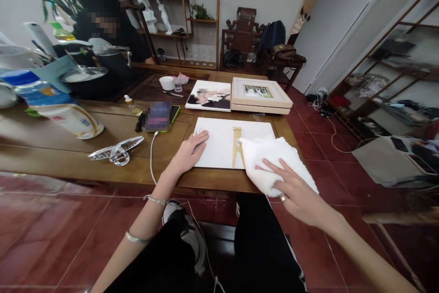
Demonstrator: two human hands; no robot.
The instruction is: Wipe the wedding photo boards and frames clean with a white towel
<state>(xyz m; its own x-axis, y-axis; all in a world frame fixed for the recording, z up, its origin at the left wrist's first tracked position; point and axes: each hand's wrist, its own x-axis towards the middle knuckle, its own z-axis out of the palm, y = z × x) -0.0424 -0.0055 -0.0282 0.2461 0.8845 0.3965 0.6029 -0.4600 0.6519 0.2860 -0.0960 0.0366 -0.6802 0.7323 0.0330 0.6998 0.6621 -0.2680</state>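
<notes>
My left hand (pixel 192 150) lies flat on the left side of a white rectangular panel (pixel 219 146) at the table's front edge, its fingers stretched out. On the panel's middle is a narrow, tan, forked piece (pixel 237 144) with small dark marks near its top. My right hand (pixel 291 188) has a fluffy white cloth (pixel 270 153) under its spread fingers, one of them bent into the folds. The cloth covers the panel's right part and hangs past the table's front corner.
Behind the panel lie a photo print (pixel 210 96) and a pale framed photo box (pixel 262 94). To the left are a phone (pixel 159 116) with a cable, a silver hair claw (pixel 118 150), a dropper bottle (pixel 130 104) and a blue-capped bottle (pixel 58 105). Another person (pixel 103 18) sits across the table.
</notes>
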